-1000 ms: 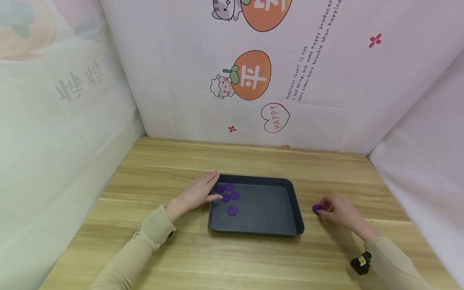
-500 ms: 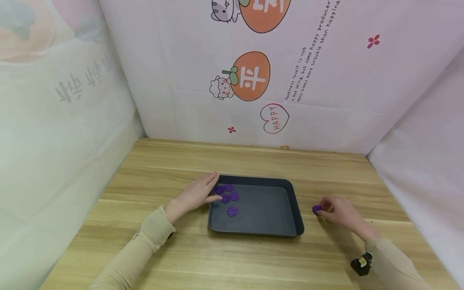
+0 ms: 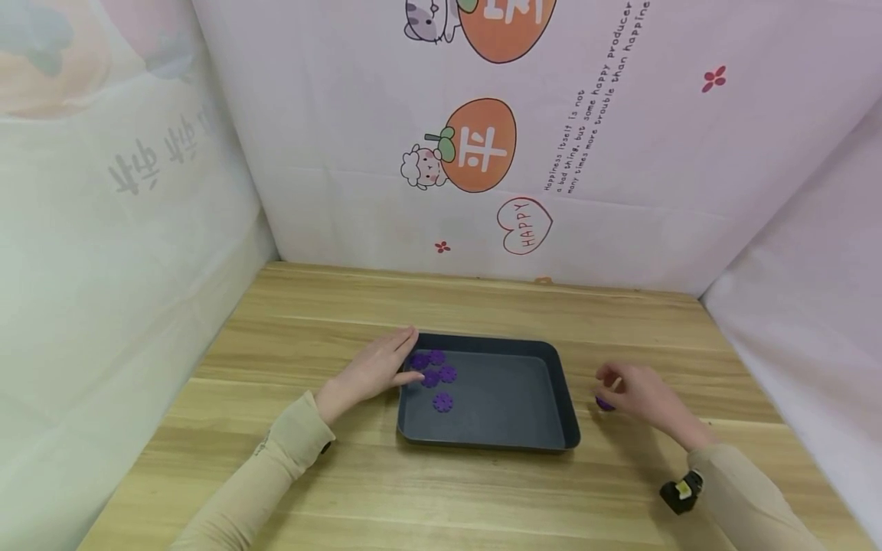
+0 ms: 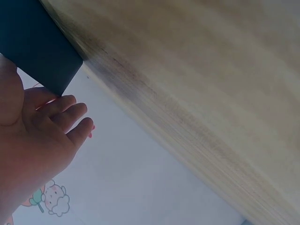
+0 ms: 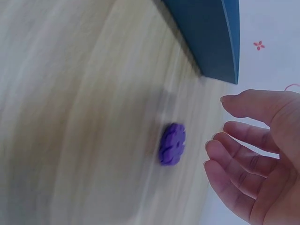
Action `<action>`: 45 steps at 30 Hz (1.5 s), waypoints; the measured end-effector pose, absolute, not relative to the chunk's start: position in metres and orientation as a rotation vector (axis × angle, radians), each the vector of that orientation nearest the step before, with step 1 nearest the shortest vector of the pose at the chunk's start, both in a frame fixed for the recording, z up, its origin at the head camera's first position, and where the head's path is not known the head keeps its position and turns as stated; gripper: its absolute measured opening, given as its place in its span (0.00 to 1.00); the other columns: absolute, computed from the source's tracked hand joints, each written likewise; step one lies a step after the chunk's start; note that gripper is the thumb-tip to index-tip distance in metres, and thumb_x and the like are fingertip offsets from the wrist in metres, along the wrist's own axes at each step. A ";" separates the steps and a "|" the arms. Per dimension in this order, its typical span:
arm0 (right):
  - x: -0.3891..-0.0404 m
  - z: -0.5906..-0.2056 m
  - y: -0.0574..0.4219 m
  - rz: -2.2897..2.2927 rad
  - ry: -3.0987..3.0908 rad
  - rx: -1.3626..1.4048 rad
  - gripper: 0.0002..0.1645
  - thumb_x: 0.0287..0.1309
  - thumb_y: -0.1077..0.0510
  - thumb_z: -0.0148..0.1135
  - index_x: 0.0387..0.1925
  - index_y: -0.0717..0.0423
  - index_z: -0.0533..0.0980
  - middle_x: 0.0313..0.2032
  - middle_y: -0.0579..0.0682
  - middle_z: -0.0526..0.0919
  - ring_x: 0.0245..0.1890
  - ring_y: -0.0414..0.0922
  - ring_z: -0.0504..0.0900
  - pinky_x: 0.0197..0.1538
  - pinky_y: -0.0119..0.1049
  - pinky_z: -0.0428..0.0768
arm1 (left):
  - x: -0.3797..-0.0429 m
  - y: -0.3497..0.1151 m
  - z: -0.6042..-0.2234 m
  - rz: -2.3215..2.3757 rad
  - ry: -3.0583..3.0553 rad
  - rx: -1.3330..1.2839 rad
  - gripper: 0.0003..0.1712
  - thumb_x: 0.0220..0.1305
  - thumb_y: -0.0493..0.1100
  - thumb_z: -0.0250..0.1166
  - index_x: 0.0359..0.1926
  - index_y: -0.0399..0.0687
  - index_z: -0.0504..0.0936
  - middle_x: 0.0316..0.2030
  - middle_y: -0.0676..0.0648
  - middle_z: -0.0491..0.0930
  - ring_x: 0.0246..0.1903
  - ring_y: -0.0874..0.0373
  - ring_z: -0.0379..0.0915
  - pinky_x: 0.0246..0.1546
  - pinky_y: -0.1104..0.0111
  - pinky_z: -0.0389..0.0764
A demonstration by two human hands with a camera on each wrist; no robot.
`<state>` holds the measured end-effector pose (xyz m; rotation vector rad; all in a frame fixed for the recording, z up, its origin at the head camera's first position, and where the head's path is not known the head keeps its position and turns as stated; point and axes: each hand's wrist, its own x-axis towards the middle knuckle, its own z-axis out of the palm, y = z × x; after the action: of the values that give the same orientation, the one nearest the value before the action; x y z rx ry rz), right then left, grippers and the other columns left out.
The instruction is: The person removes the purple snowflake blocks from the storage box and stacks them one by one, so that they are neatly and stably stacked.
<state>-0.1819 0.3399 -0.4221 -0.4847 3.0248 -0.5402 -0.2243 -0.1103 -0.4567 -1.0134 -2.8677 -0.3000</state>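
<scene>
My left hand (image 3: pixel 372 366) rests on the left rim of a dark grey tray (image 3: pixel 506 445). Its fingers lie along the far left corner and the thumb reaches over the side; in the left wrist view the loosely bent fingers touch the tray's corner (image 4: pixel 44 51). Inside, near that hand, several purple notched discs (image 3: pixel 443 402) lie flat, some partly under the thumb. Right of the tray, a small stack of purple notched discs (image 5: pixel 172 144) sits on the wooden table. My right hand (image 3: pixel 637 390) hovers just above it, thumb and fingers parted, with nothing between them.
The wooden table (image 3: pixel 331 490) ends against a white printed cloth (image 3: pixel 344 207) at the back. More white cloth hangs at the left (image 3: pixel 138 252) and right (image 3: pixel 813 252). A black wrist device (image 3: pixel 681 493) hangs under my right sleeve.
My right hand has let go of the purple disc stack and lifted slightly off it, leaving it on the table. The left hand and the tray have stayed in place.
</scene>
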 end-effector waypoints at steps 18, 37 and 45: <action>-0.205 -0.411 0.298 -0.567 3.035 -0.677 0.09 0.57 0.59 0.70 0.37 0.60 0.81 0.31 0.51 0.86 0.27 0.39 0.82 0.31 0.32 0.81 | -0.226 -0.113 -0.456 -0.309 -2.876 -1.012 0.48 0.69 0.63 0.58 0.74 0.32 0.58 0.73 0.33 0.60 0.73 0.41 0.59 0.73 0.50 0.65; -0.227 -0.409 0.230 -0.601 2.896 -0.862 0.11 0.59 0.57 0.69 0.40 0.59 0.81 0.33 0.48 0.85 0.30 0.36 0.78 0.33 0.30 0.79 | -0.229 -0.115 -0.458 -0.293 -2.947 -0.973 0.48 0.70 0.65 0.55 0.75 0.36 0.56 0.75 0.36 0.56 0.75 0.42 0.54 0.76 0.50 0.60; -0.232 -0.413 0.212 -0.621 2.839 -0.904 0.12 0.59 0.58 0.68 0.41 0.62 0.80 0.35 0.51 0.85 0.31 0.38 0.80 0.34 0.30 0.81 | -0.229 -0.114 -0.454 -0.276 -2.985 -0.978 0.48 0.70 0.66 0.54 0.76 0.38 0.55 0.76 0.38 0.55 0.76 0.44 0.53 0.77 0.50 0.59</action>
<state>-0.2317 0.2116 -0.4127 -0.9042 2.8386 -0.6208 -0.2285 -0.1144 -0.4541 -0.9783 -2.9845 -0.2765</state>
